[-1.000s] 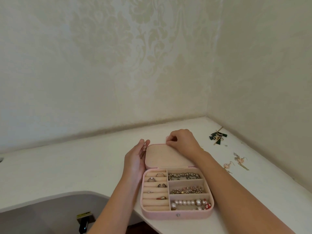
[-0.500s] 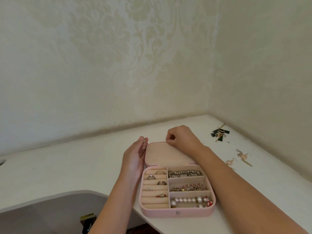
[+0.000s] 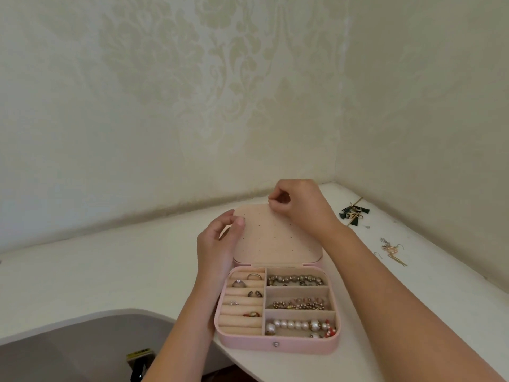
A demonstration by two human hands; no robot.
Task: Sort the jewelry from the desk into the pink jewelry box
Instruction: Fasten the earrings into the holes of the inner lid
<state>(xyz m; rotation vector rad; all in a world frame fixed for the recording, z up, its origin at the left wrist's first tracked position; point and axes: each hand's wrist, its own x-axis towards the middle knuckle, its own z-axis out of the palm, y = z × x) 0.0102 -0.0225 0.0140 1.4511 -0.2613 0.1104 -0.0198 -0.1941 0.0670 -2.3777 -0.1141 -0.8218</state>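
Observation:
The pink jewelry box [image 3: 275,344] lies open on the white desk [image 3: 110,271]. Rings sit in its left rolls, and a beaded bracelet [image 3: 296,279], a second beaded one and a pearl bracelet [image 3: 297,325] fill the right compartments. The perforated lid [image 3: 275,238] is tilted up. My left hand [image 3: 217,244] grips the lid's left edge, thumb on the inner face. My right hand [image 3: 300,205] pinches at the lid's top edge. Dark green tassel earrings [image 3: 354,213] and gold earrings [image 3: 391,250] lie on the desk to the right.
The desk fits into a wallpapered corner, with walls close behind and to the right. Its front edge curves inward at the lower left, over a grey floor. A dark object with a gold top [image 3: 139,359] stands below that edge.
The lid has tipped up toward me, showing its perforated inner face. My left hand moved onto its left edge; the small silver earring seen in its fingers is out of sight.

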